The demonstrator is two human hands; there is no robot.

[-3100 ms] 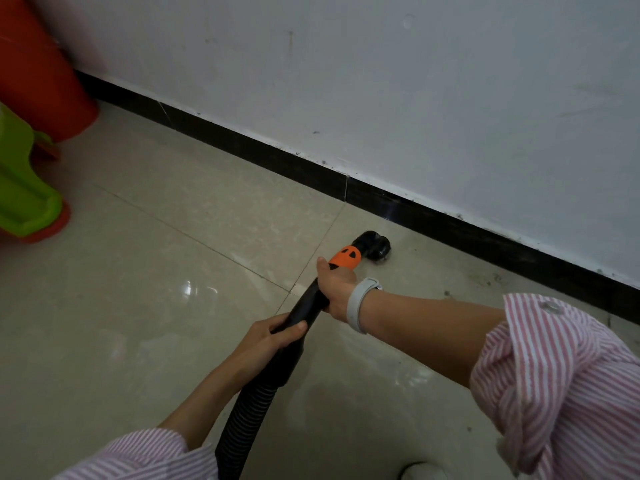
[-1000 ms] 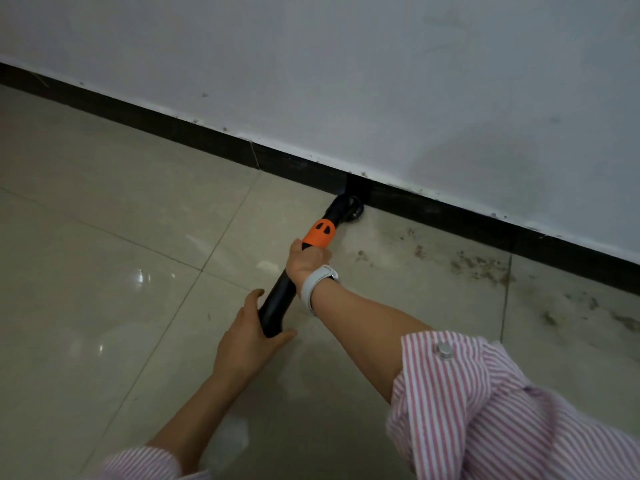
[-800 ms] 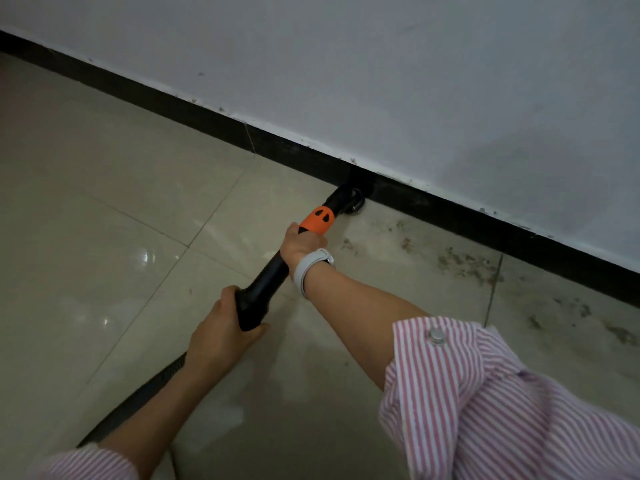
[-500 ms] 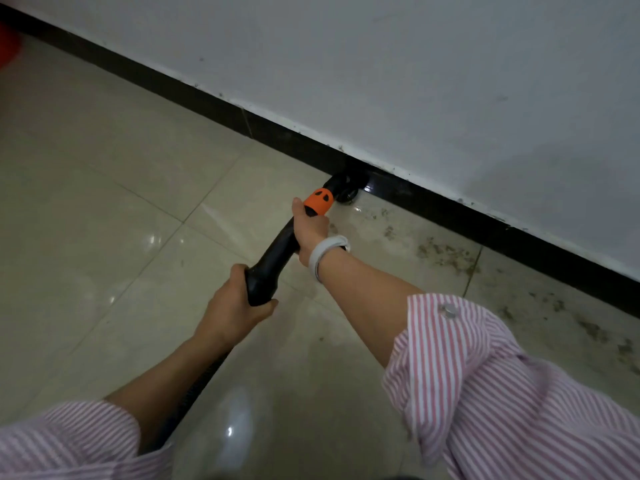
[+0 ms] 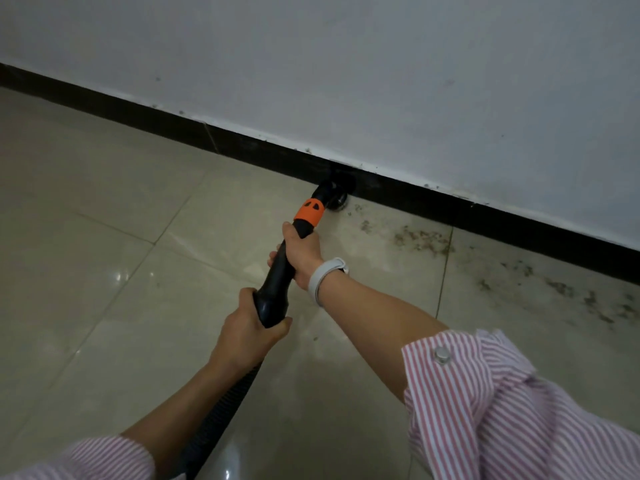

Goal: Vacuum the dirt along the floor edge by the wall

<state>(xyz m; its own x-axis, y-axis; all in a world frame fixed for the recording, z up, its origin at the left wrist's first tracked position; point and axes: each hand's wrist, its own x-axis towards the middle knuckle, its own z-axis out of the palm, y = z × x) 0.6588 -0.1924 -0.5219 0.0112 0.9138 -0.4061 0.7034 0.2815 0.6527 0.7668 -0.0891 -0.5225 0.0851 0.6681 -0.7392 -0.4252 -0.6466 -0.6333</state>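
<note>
Both hands hold the vacuum wand [image 5: 277,282] at the floor edge, centre of the frame.

The right hand [image 5: 302,252] has its grip curled round the wand below the orange collar [image 5: 309,213]; the left hand [image 5: 248,336] has its grip wrapped round the wand's lower end above the ribbed hose [image 5: 221,420]. The nozzle [image 5: 333,192] seems to touch the black baseboard [image 5: 485,216]. Dirt [image 5: 420,237] lies to its right along the wall [image 5: 346,71].

One vacuum hose [image 5: 277,278] with one orange collar [image 5: 309,213] and one round brush nozzle [image 5: 335,192]. Two hands: left hand [image 5: 247,336], right hand [image 5: 302,252]. One grey wristband [image 5: 323,277]. Two striped sleeves. One black baseboard [image 5: 485,216] at the far wall.
</note>
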